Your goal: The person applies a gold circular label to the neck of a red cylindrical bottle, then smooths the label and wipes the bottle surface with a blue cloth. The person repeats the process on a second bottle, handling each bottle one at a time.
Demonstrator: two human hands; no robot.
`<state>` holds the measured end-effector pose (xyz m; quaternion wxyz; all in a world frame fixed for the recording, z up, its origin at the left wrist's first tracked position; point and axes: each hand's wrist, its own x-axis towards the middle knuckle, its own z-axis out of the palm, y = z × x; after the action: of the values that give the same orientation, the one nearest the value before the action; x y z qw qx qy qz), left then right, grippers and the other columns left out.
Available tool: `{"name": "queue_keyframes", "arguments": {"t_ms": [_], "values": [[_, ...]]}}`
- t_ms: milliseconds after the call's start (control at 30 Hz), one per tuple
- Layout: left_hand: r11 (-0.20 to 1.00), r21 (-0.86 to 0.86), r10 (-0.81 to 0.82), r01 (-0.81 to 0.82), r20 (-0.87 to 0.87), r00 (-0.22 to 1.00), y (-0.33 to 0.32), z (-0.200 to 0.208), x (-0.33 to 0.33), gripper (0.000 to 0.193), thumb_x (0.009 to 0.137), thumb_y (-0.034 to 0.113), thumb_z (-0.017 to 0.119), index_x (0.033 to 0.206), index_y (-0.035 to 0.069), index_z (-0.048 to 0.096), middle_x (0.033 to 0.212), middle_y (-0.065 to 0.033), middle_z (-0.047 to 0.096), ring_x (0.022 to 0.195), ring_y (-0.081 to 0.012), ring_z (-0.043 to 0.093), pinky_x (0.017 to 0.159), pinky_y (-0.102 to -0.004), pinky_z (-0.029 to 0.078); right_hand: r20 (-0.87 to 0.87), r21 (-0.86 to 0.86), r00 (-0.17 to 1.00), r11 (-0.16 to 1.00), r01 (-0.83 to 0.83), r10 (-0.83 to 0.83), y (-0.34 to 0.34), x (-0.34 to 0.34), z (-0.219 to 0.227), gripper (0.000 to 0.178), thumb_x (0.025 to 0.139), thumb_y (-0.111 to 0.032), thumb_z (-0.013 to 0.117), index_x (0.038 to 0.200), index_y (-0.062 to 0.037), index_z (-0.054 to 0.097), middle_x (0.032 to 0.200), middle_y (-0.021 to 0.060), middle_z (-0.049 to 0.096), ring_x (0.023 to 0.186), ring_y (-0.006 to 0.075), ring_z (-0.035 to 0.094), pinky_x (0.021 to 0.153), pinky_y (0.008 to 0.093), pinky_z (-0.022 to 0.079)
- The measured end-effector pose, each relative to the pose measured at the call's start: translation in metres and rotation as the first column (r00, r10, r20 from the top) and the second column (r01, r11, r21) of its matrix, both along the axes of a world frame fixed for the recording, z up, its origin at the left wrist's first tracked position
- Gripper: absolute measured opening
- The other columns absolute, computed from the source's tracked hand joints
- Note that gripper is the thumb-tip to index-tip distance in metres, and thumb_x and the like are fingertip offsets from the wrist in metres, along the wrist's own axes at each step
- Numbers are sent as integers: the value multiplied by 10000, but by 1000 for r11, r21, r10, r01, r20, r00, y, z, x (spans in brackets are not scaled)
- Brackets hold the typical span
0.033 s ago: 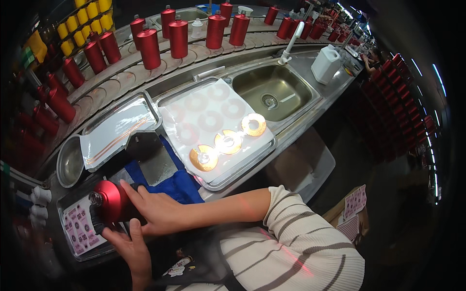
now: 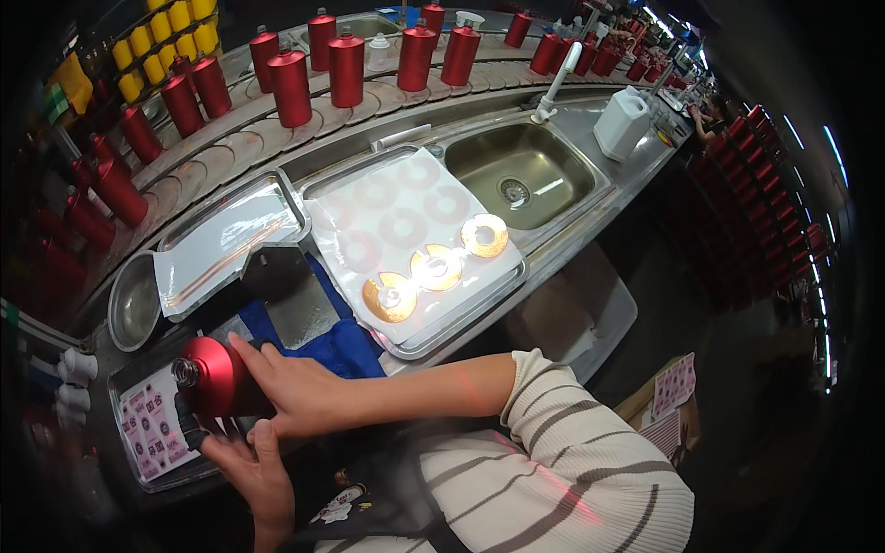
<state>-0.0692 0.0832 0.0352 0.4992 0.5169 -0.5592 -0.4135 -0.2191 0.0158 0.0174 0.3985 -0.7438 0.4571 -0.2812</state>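
Note:
A glossy red bottle with a bare threaded neck lies tilted between my hands at the lower left, its neck pointing left. My right hand wraps the bottle's body from the right side. Below it, my left hand reaches up, its black-covered fingertip against the bottle near the shoulder. My hands hide much of the bottle's body. Under the neck is a tray holding a sheet of pink printed labels.
A blue cloth lies beside my right hand. Further off are a metal tray with gold ring stickers on a white sheet, a sink, a steel bowl and a conveyor carrying red bottles.
My left hand's fingers have shifted slightly at the bottle, and more of them shows below it. The bottle stays between both hands.

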Motion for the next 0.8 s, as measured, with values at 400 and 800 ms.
{"name": "queue_keyframes", "arguments": {"t_ms": [400, 800], "values": [[959, -99, -253, 267, 136, 958, -68, -40, 83, 1054, 667, 251, 976, 1483, 32, 345, 1501, -167, 450, 1372, -275, 482, 1133, -439, 409, 308, 82, 873, 904, -419, 377, -70, -4, -8, 1000, 596, -300, 931, 1457, -75, 475, 1344, 167, 625, 1272, 302, 590, 1063, 380, 461], [980, -189, -27, 57, 157, 987, -68, -76, 78, 947, 660, 150, 976, 1412, 30, 415, 1240, -113, 626, 1125, -224, 652, 987, -366, 538, 74, 194, 928, 918, 345, -364, -9, -126, -7, 406, 893, -125, 760, 1278, -38, 665, 993, 17, 717, 696, 8, 545, 597, 196, 435]]}}
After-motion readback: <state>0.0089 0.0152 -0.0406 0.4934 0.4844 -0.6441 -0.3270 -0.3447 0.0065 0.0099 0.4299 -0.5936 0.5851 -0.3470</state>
